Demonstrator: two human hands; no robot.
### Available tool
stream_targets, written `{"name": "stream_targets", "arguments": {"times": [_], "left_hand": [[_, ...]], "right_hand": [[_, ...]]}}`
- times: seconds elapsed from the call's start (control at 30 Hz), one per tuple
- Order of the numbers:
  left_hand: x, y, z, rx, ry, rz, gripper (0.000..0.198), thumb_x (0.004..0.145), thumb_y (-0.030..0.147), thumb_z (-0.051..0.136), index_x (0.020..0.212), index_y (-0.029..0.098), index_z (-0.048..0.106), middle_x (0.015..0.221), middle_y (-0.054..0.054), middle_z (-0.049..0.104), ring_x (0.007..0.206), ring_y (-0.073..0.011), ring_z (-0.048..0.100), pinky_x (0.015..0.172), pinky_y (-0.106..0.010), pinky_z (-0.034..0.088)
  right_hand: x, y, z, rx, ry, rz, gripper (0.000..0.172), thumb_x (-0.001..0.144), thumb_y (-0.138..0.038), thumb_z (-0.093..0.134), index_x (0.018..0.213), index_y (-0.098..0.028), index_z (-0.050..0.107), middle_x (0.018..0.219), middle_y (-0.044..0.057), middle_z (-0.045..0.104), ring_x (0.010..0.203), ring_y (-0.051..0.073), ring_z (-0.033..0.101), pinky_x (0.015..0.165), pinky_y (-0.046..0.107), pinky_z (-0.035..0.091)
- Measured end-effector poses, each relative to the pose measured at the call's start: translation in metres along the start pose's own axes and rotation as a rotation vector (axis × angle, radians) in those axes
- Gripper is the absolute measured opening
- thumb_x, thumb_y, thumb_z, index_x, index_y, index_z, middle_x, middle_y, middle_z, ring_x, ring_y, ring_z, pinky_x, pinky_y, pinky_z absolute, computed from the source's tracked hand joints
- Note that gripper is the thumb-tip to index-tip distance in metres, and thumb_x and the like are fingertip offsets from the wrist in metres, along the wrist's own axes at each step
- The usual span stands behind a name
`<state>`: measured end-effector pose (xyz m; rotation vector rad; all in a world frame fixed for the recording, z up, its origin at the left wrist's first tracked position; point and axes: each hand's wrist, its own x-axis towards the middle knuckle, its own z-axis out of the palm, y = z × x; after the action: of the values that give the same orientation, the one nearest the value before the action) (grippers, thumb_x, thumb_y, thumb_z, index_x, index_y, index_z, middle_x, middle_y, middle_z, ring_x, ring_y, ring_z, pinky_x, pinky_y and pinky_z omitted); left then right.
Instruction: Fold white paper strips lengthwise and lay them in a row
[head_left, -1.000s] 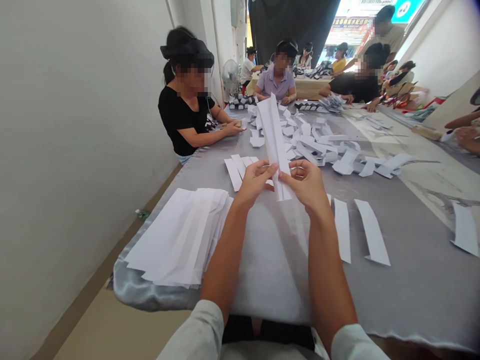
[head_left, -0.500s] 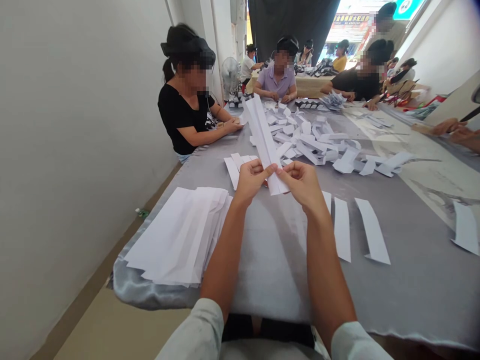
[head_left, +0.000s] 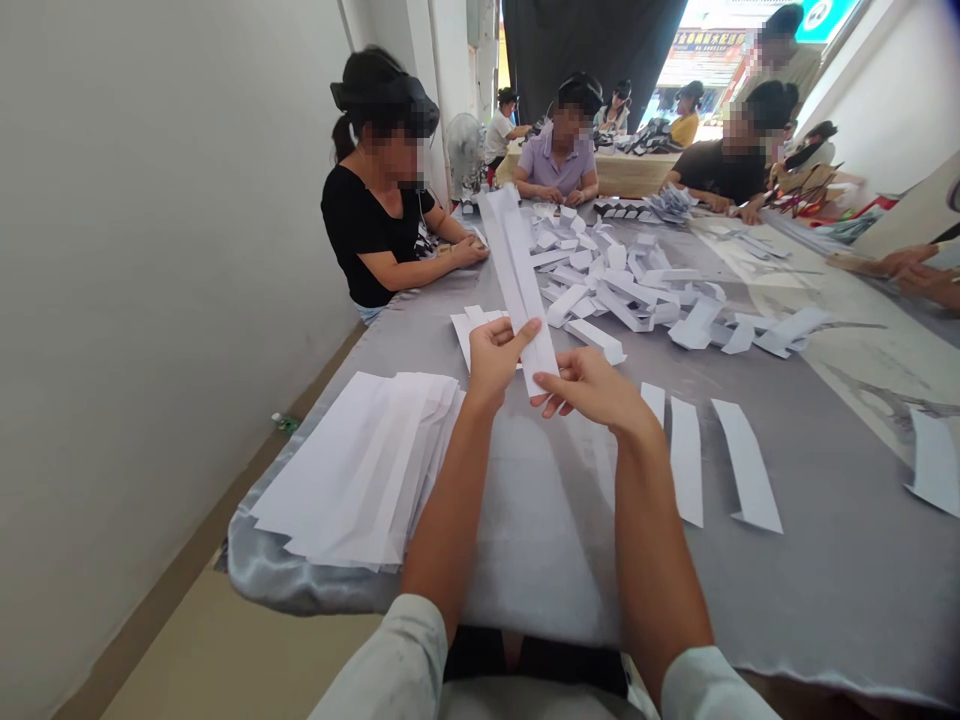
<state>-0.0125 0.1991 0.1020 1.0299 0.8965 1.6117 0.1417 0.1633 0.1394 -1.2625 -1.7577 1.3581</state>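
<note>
Between my hands is a long folded strip of white paper (head_left: pixel 519 265), held up at a slant over the table with its far end away from me. My left hand (head_left: pixel 498 357) is closed on its left edge, thumb on top. At the near end, my right hand (head_left: pixel 585 385) pinches the paper's bottom corner between thumb and fingers. To the left of my forearms lies a stack of white paper sheets (head_left: pixel 352 470). Several folded paper strips (head_left: pixel 472 335) lie just beyond my left hand, and more narrow strips (head_left: pixel 686 460) rest right of my right arm.
A heap of folded white paper pieces (head_left: pixel 637 285) spreads over the middle of the grey cloth-covered table (head_left: pixel 555 540). A person in black (head_left: pixel 367 215) sits at the left edge, others sit at the far side, and a person's hands (head_left: pixel 919 270) show at the right.
My right hand has moved down to the strip's near corner, its fingers now below the paper. My left hand still holds the left edge; the strip has shifted slightly left.
</note>
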Motion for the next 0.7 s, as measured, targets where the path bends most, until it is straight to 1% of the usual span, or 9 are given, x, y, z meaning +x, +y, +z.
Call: {"name": "stream_targets", "arguments": {"times": [0.1,0.23,0.33,0.37,0.43,0.53,0.63,0.67,0.7], "left_hand": [[0.002,-0.002,-0.002,-0.014,0.042,0.000,0.051,0.066,0.055,0.095,0.089,0.012,0.080,0.082,-0.008,0.078,0.067,-0.0159,0.068,0.059,-0.026,0.052],[0.006,-0.006,-0.010,0.014,0.078,0.017,0.051,0.067,0.058,0.093,0.083,0.012,0.080,0.083,-0.010,0.079,0.066,-0.0157,0.067,0.058,-0.025,0.051],[0.007,-0.005,-0.016,0.040,0.068,0.004,0.052,0.067,0.058,0.093,0.085,0.012,0.081,0.087,-0.011,0.079,0.068,-0.0165,0.068,0.059,-0.026,0.052],[0.007,-0.003,-0.018,0.054,0.051,-0.009,0.052,0.067,0.058,0.094,0.086,0.012,0.081,0.088,-0.011,0.080,0.069,-0.0169,0.069,0.059,-0.026,0.052],[0.005,0.000,-0.021,0.104,-0.040,-0.044,0.050,0.067,0.057,0.094,0.086,0.012,0.081,0.087,-0.011,0.080,0.069,-0.0173,0.069,0.060,-0.026,0.052],[0.000,0.007,-0.025,0.223,-0.344,-0.144,0.046,0.068,0.053,0.094,0.084,0.012,0.082,0.085,-0.010,0.080,0.072,-0.0186,0.070,0.063,-0.025,0.052],[-0.005,0.009,-0.025,0.320,-0.691,-0.263,0.041,0.067,0.048,0.095,0.086,0.013,0.084,0.086,-0.010,0.080,0.074,-0.0197,0.071,0.065,-0.025,0.052],[-0.007,0.009,-0.024,0.344,-0.771,-0.292,0.040,0.065,0.046,0.096,0.084,0.013,0.084,0.084,-0.010,0.080,0.072,-0.0196,0.071,0.064,-0.025,0.052],[-0.008,0.009,-0.023,0.349,-0.770,-0.286,0.038,0.062,0.045,0.097,0.080,0.014,0.084,0.080,-0.009,0.079,0.068,-0.0195,0.070,0.061,-0.026,0.052]], "right_hand": [[-0.003,0.000,-0.005,-0.060,-0.162,0.091,0.014,0.098,-0.026,0.068,0.090,-0.015,0.069,0.087,0.012,0.082,0.073,0.020,0.079,0.058,0.024,0.054],[-0.007,0.007,-0.018,-0.135,-0.384,0.180,0.021,0.095,-0.035,0.075,0.088,-0.016,0.071,0.088,0.012,0.082,0.084,0.023,0.080,0.062,0.024,0.057],[-0.009,0.013,-0.027,-0.161,-0.437,0.181,0.029,0.092,-0.045,0.078,0.094,-0.016,0.074,0.094,0.012,0.082,0.090,0.024,0.079,0.063,0.024,0.058],[-0.009,0.014,-0.028,-0.160,-0.409,0.160,0.032,0.090,-0.048,0.080,0.097,-0.017,0.074,0.095,0.012,0.081,0.090,0.023,0.079,0.063,0.024,0.059],[-0.006,0.017,-0.029,-0.132,-0.271,0.090,0.040,0.085,-0.052,0.084,0.103,-0.018,0.073,0.095,0.010,0.080,0.087,0.022,0.077,0.061,0.024,0.059],[0.001,0.020,-0.025,-0.025,0.034,-0.044,0.047,0.081,-0.056,0.086,0.107,-0.019,0.071,0.089,0.008,0.077,0.077,0.020,0.073,0.057,0.026,0.058],[0.008,0.022,-0.021,0.045,0.275,-0.172,0.046,0.080,-0.061,0.083,0.094,-0.019,0.070,0.077,0.005,0.070,0.063,0.018,0.065,0.049,0.027,0.054],[0.010,0.023,-0.021,0.052,0.338,-0.208,0.045,0.081,-0.061,0.082,0.089,-0.019,0.069,0.074,0.004,0.068,0.060,0.017,0.062,0.047,0.027,0.052],[0.010,0.023,-0.022,0.052,0.395,-0.238,0.044,0.082,-0.061,0.080,0.083,-0.019,0.068,0.070,0.004,0.066,0.057,0.017,0.059,0.045,0.028,0.050]]}}
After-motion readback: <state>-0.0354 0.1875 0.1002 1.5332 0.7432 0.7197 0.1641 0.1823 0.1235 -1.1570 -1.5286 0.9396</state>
